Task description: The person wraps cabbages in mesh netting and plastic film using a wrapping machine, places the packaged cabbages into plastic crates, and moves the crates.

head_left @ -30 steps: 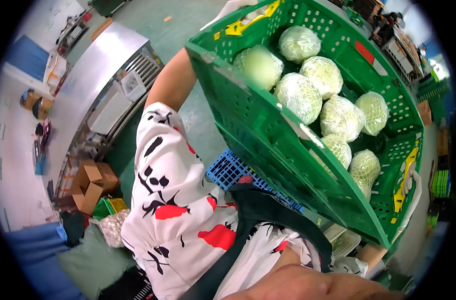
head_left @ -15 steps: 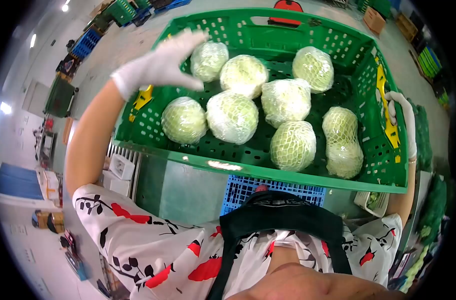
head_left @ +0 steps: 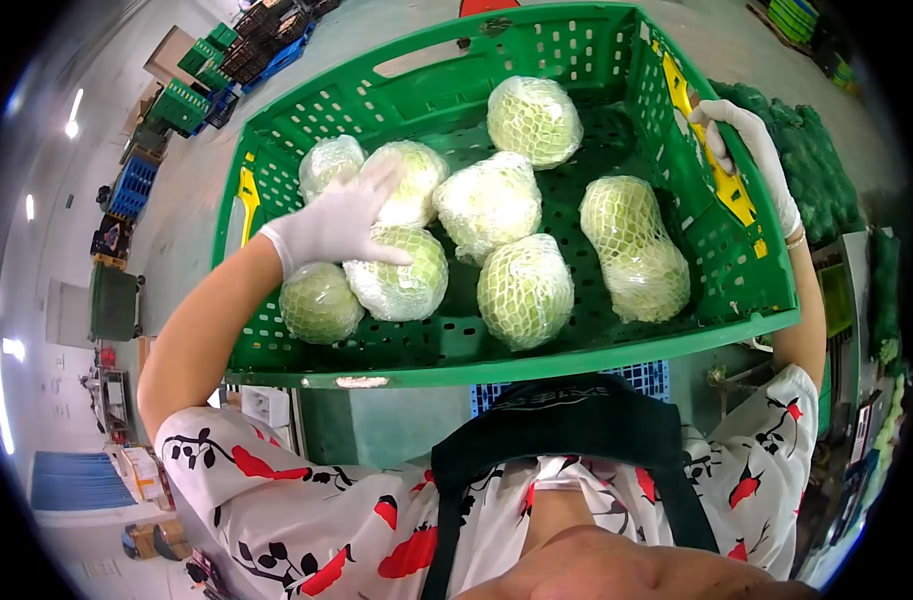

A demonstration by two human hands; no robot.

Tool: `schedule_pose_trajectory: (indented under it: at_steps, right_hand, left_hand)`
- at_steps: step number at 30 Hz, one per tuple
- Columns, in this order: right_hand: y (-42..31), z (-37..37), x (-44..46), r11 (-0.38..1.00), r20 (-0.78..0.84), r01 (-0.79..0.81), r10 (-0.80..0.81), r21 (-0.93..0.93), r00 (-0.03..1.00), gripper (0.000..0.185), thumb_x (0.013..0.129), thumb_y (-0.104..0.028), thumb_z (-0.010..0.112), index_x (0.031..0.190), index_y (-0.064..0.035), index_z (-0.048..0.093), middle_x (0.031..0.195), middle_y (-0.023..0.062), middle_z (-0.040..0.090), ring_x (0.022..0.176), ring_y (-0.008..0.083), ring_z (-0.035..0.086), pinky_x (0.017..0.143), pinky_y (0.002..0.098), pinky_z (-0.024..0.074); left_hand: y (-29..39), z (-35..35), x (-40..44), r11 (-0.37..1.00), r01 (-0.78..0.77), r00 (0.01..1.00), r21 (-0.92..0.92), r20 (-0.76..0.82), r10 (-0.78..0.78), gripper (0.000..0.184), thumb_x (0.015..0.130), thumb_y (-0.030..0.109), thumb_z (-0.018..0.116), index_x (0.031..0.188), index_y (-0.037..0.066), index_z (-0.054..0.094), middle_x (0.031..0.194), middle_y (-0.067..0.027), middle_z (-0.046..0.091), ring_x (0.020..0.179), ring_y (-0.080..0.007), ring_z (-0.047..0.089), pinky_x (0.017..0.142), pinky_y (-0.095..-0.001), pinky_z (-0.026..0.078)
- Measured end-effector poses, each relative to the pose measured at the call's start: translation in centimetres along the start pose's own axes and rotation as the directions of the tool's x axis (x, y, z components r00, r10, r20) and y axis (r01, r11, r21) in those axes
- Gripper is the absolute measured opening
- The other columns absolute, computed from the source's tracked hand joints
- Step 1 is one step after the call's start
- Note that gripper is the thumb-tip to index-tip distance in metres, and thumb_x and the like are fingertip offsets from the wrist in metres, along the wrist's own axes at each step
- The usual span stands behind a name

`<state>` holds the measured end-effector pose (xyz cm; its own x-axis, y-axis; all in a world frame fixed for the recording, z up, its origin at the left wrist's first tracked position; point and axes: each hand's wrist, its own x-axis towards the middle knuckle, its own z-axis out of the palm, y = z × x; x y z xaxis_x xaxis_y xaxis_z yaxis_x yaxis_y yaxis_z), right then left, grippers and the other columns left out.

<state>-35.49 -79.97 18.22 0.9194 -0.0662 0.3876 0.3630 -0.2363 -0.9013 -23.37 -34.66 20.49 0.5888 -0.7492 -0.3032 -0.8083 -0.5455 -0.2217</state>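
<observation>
My right grip (head_left: 761, 148) curls over the crate's (head_left: 616, 352) end; my left grip (head_left: 338, 226) spreads, empty, over cabbages (head_left: 488, 205); lopsided support risks tipping.

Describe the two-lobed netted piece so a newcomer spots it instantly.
Find the big green crate, then its end with the right hand at the yellow handle piece. Near that end lies the two-lobed netted piece. Unlike its rounder neighbours, it is long and pinched at the waist.
</observation>
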Motion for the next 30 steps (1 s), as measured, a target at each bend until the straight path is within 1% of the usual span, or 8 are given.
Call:
schedule_pose_trajectory:
  at_steps: [1, 5, 9, 12, 18, 24, 28, 30]
  right_hand:
    - [0.2, -0.4, 0.3, 1.0, 0.005, -0.028, 0.028, 0.002, 1.0, 0.021, 0.098, -0.013, 0.046, 0.1, 0.0015, 0.061, 0.069, -0.0041, 0.04, 0.055, 0.0042, 0.036, 0.053, 0.0208, 0.0316]
    - [0.8, -1.1, 0.3, 0.999, 0.015, -0.032, 0.031, 0.034, 0.999, 0.02, 0.097, -0.011, 0.046, 0.1, 0.0, 0.062, 0.067, -0.003, 0.042, 0.054, 0.0046, 0.038, 0.054, 0.021, 0.0329]
    - [1.4, -1.7, 0.8, 0.997, 0.074, 0.035, -0.03, -0.065, 0.997, 0.019, 0.096, -0.01, 0.048, 0.103, -0.001, 0.063, 0.066, -0.0024, 0.043, 0.054, 0.0047, 0.04, 0.053, 0.0215, 0.035]
    - [1.4, -1.7, 0.8, 0.997, 0.067, -0.011, 0.016, -0.08, 0.998, 0.019, 0.095, -0.012, 0.049, 0.103, -0.0007, 0.062, 0.065, -0.0017, 0.044, 0.053, 0.0048, 0.04, 0.053, 0.0215, 0.0365]
    - [1.4, -1.8, 0.9, 0.986, 0.078, 0.061, -0.05, -0.152, 0.996, 0.021, 0.098, -0.014, 0.048, 0.104, 0.0003, 0.062, 0.062, -0.0014, 0.043, 0.051, 0.0051, 0.04, 0.053, 0.0217, 0.0384]
    - [2.1, -2.1, 1.0, 0.998, 0.088, 0.057, -0.054, -0.039, 0.995, 0.021, 0.097, -0.015, 0.049, 0.103, 0.0003, 0.062, 0.061, -0.001, 0.043, 0.053, 0.0054, 0.041, 0.055, 0.0215, 0.0387]
    - [2.3, -2.0, 0.9, 0.988, 0.058, 0.099, -0.093, -0.115, 0.994, 0.02, 0.098, -0.015, 0.049, 0.102, -0.0007, 0.063, 0.061, -0.0017, 0.044, 0.053, 0.0048, 0.041, 0.054, 0.0218, 0.038]
    - [2.3, -2.0, 1.0, 0.998, 0.031, -0.036, 0.035, 0.045, 0.999, 0.022, 0.098, -0.018, 0.051, 0.095, -0.0024, 0.067, 0.062, -0.0016, 0.048, 0.053, 0.0038, 0.042, 0.052, 0.0221, 0.0367]
  left_hand:
    - [-0.8, 1.4, 0.0, 0.99, -0.028, 0.999, -0.139, -0.025, 0.025, 0.115, 0.078, 0.064, 0.07, 0.156, -0.002, 0.017, 0.161, -0.0295, 0.016, 0.148, -0.043, 0.022, 0.119, -0.0482, 0.023]
    - [-1.0, -0.5, -0.2, 0.99, 0.01, 0.996, -0.137, 0.085, 0.002, 0.11, 0.078, 0.065, 0.069, 0.154, -0.002, 0.026, 0.159, -0.0281, 0.021, 0.148, -0.0418, 0.023, 0.118, -0.0503, 0.026]
    - [3.3, -2.7, 3.8, 0.943, -0.205, 0.955, -0.263, -0.263, 0.135, 0.089, 0.084, 0.054, 0.065, 0.152, 0.005, 0.034, 0.157, -0.0214, 0.033, 0.148, -0.0405, 0.025, 0.12, -0.0527, 0.019]
    - [7.8, -3.5, 5.1, 0.854, -0.515, 0.828, 0.074, -0.216, 0.518, 0.078, 0.091, 0.049, 0.058, 0.153, 0.009, 0.033, 0.157, -0.016, 0.036, 0.148, -0.0403, 0.024, 0.119, -0.0582, 0.015]
    - [10.7, -2.2, 2.3, 0.83, -0.481, 0.87, -0.282, -0.039, 0.491, 0.083, 0.09, 0.052, 0.062, 0.158, 0.018, 0.027, 0.163, -0.0124, 0.025, 0.149, -0.0459, 0.015, 0.119, -0.0623, 0.004]
    - [10.9, -3.1, 3.4, 0.834, -0.501, 0.861, -0.232, -0.03, 0.508, 0.09, 0.082, 0.057, 0.07, 0.156, 0.023, 0.033, 0.162, -0.016, 0.026, 0.149, -0.0483, 0.014, 0.117, -0.0671, -0.001]
    - [10.5, -3.1, 3.0, 0.881, -0.449, 0.892, -0.153, -0.023, 0.451, 0.089, 0.078, 0.058, 0.072, 0.153, 0.023, 0.04, 0.149, -0.0182, 0.047, 0.147, -0.0496, 0.019, 0.118, -0.0663, -0.001]
    - [10.5, -2.4, 3.3, 0.88, -0.45, 0.893, -0.153, -0.07, 0.444, 0.091, 0.076, 0.059, 0.072, 0.151, 0.017, 0.042, 0.141, -0.0182, 0.055, 0.147, -0.0451, 0.024, 0.118, -0.0662, 0.001]
